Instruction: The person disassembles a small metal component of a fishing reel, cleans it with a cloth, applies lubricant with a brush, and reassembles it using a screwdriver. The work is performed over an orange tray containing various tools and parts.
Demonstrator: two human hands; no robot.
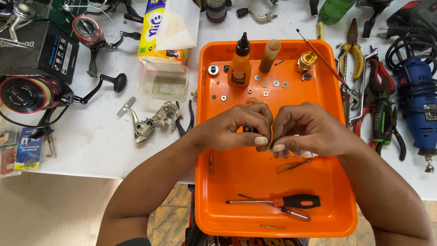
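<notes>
We see both hands over the orange tray [339,200], mid-tray. Left hand [236,127] grip closed on a small black part [248,129]; mostly hidden, so axis/pointing dir can't tell. Right hand [304,130] fingers pinched tight, thumbs touching, w/ sth whitish under it; can't tell what. Screwdriver [277,201] lies near tray's front, long axis L-R, tip pointing left.

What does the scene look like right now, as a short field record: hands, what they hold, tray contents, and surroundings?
left hand: pinches a small dark part
right hand: fingertips meet the left hand's, beside the part
tray: orange tray under both hands
in tray: orange bottle, washers, gold spool, black-and-orange screwdriver
beside tray: pliers, blue rotary tool, fishing reel
</notes>
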